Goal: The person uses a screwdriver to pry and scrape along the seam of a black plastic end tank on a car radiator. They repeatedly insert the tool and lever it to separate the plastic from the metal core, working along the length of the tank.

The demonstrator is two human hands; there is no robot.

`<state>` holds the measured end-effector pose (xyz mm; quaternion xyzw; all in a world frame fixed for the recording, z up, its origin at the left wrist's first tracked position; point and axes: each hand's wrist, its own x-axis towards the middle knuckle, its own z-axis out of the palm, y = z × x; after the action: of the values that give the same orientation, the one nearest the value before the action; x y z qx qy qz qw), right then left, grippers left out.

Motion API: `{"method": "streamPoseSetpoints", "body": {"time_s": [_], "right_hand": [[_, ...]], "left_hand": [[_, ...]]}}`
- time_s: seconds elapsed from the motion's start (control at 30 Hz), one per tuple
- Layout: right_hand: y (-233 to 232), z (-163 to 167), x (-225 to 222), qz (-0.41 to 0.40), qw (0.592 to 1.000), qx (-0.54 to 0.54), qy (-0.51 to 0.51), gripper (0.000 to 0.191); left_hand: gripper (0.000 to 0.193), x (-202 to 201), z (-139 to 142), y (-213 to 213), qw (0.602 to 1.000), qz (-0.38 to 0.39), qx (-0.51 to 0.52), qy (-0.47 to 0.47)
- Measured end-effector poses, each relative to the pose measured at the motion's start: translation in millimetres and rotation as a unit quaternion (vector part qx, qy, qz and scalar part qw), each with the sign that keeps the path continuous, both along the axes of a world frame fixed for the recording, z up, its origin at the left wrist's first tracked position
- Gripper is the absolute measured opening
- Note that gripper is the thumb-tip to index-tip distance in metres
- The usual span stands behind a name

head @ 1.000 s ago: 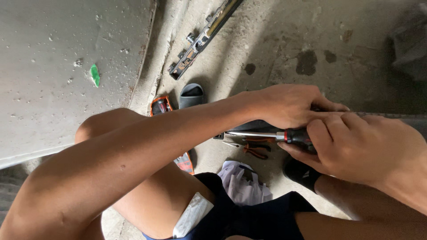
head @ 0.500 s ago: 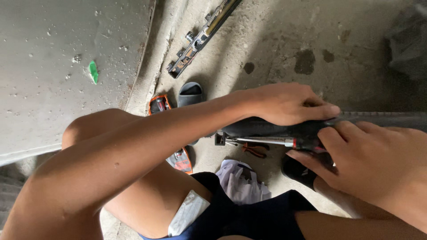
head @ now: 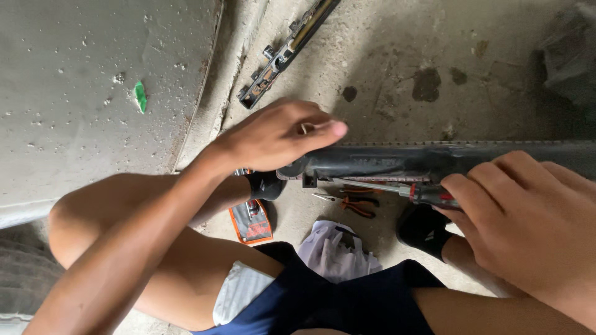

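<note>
**Hand Positions on the Long Black Part**

Your left hand rests on the left end of the long black part, which runs from the centre of the view out to 3 o'clock. The fingers are curled loosely over that end with the thumb extended toward 3 o'clock; a small pale object sits between the fingers, too small to identify. The part is dark, matte and ribbed along its upper edge.

Your right hand is at 4 o'clock, closed around the red-and-black handle of a screwdriver. Its bare metal shaft points toward 9 o'clock and lies just beneath the black part.

Packages and markings:
- An orange, flat rectangular package lies on the ground at 7 o'clock, partly behind your left forearm.
- A small green scrap is stuck to the grey speckled panel at 10 o'clock.

Other items:
- Pliers with orange grips lie on the rough, stained concrete floor below the black part.
- A crumpled white cloth lies at 6 o'clock, beside the dark blue shorts.
- A long metal rail with brackets lies diagonally at 12 o'clock.
</note>
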<state>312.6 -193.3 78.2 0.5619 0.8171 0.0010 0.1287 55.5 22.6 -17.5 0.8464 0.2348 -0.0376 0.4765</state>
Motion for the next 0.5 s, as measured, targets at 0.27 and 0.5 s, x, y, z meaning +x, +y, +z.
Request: {"method": "streamPoseSetpoints", "body": {"time_s": [0.27, 0.5], "right_hand": [[-9.3, -5.1, 6.8, 0.009, 0.998, -0.012, 0.058, 0.054], [17.6, 3.2, -13.6, -0.298, 0.9, -0.317, 0.007, 0.042]], "left_hand": [[0.05, -39.0, -17.7, -74.7, 0.898, 0.302, -0.136, -0.289], [0.025, -24.9, -48.7, -83.2, 0.867, 0.324, -0.053, -0.376]]}}
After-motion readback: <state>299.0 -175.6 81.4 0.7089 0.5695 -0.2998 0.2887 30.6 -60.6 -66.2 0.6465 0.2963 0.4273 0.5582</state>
